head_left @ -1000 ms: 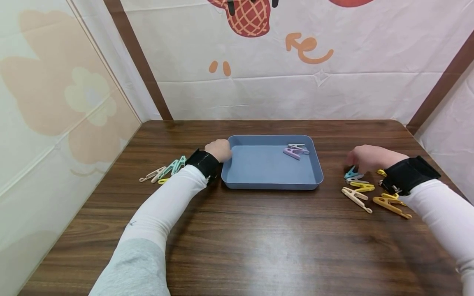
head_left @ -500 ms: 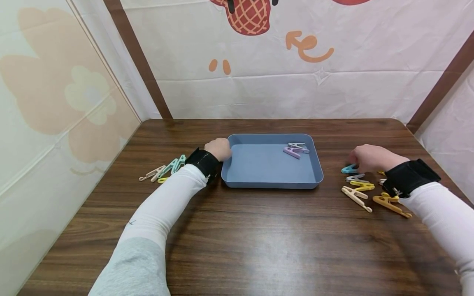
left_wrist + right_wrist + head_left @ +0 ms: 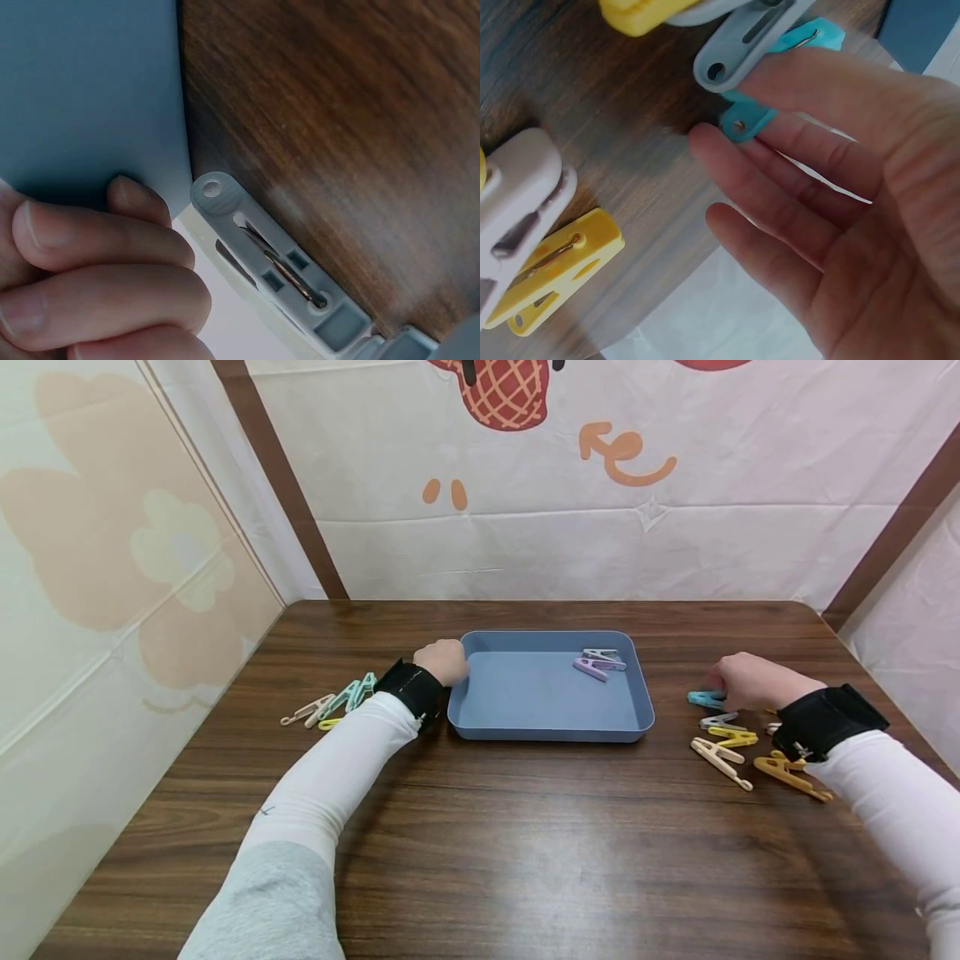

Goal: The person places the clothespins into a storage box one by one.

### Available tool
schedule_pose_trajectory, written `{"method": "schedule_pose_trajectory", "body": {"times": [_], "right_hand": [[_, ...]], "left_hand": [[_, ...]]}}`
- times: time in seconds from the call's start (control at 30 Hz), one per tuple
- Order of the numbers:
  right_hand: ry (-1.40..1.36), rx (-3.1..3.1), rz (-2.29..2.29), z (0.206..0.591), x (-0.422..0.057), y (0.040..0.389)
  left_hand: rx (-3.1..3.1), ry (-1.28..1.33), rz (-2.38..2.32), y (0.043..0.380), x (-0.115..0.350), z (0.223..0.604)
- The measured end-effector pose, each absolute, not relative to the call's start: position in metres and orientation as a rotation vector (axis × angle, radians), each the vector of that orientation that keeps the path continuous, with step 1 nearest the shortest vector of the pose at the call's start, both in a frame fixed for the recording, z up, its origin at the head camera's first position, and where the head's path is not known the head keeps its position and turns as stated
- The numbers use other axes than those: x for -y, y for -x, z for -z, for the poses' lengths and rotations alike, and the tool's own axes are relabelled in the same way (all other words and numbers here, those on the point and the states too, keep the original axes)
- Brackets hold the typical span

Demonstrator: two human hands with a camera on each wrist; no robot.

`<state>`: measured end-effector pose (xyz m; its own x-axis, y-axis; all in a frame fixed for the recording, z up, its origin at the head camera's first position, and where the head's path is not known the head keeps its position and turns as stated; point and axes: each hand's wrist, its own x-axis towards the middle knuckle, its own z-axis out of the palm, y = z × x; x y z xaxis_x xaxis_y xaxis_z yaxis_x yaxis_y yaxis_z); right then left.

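Turquoise clothespin (image 3: pixel 703 699) lies sideways, pointing toward the tray (image 3: pixel 525 702).

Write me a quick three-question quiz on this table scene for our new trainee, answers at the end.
1. Multiple choice: seen from the head view, at which side of the blue tray is the left hand? A) left B) right C) far
2. True or false: the purple clothespin lies inside the tray.
3. Short answer: what, by color and name, does the right hand pinch?

Key: 1. A. 2. True. 3. A turquoise clothespin.
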<state>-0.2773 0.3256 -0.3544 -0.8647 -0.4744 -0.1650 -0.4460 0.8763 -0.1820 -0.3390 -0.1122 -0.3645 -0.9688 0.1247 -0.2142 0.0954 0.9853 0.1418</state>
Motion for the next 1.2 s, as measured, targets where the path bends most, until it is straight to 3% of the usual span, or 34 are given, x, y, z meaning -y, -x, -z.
{"method": "schedule_pose_trajectory", "body": {"times": [0.3,0.67,1.2], "right_hand": [[0.592,-2.888,0.244,0.339,-0.316,0.281],[0.776,-3.06,0.251,0.309,-0.271,0.287],[0.917,-3.013,0.154,0.316,-0.22,0.296]], "left_hand": [[-2.894,-0.171,-0.187,0.34,0.111,0.364],[-2.903,-0.169,-0.195,0.342,0.113,0.366],[-2.909,-0.167,-0.19,0.34,0.112,0.366]]}}
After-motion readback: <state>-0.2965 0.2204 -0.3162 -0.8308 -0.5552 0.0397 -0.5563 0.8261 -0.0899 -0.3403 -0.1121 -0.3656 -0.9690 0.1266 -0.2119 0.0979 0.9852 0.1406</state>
